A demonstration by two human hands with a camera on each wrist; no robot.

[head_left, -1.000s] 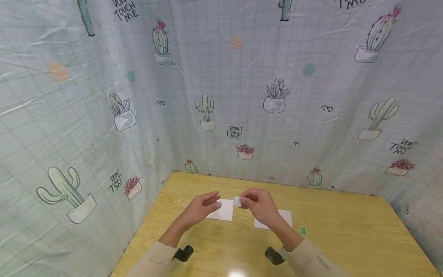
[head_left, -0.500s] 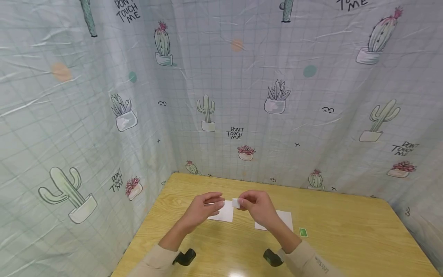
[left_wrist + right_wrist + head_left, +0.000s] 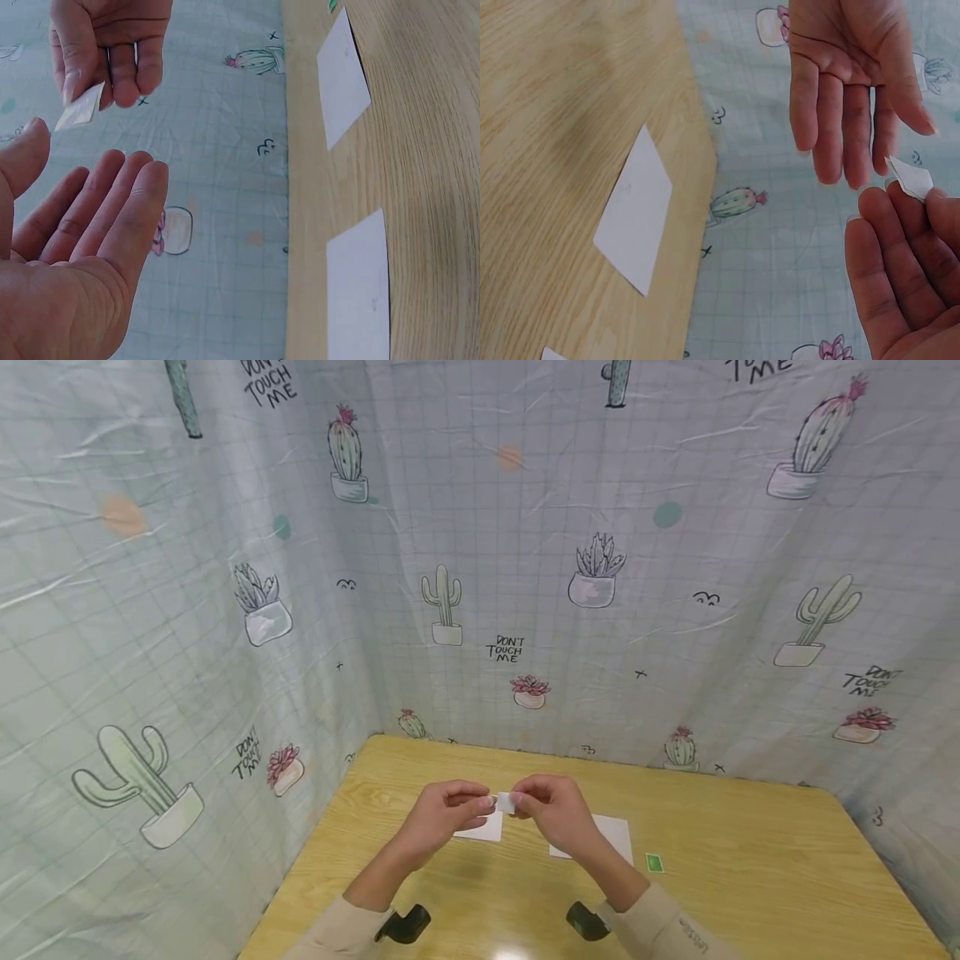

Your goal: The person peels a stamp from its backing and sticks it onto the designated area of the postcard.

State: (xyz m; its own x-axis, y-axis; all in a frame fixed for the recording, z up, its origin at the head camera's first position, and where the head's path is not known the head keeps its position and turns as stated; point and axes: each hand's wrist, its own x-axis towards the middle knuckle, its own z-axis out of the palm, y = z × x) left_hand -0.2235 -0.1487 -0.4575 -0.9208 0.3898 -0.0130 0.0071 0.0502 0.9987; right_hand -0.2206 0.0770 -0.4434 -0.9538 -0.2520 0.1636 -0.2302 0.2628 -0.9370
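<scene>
A small white square of paper (image 3: 505,802) is pinched between the thumb and forefinger of my right hand (image 3: 558,814), above the table. Its corner looks split into two layers in the right wrist view, where the paper (image 3: 913,178) points toward the other hand. My left hand (image 3: 442,818) faces it with fingers nearly straight and thumb apart. In the left wrist view a gap shows between the left fingertips and the paper (image 3: 81,109). Below the hands lie two white rectangles, a left one (image 3: 482,830) and a right one (image 3: 617,838), partly covered by the hands.
A small green stamp-like piece with a white border (image 3: 655,862) lies right of the right white rectangle. The wooden table (image 3: 750,860) meets a cactus-print curtain (image 3: 480,543) at the back and left. Black devices (image 3: 405,925) sit at both wrists.
My right hand has brought the small paper slightly left, and my left hand has come slightly right, narrowing the space between them. The white rectangles and green piece stay put.
</scene>
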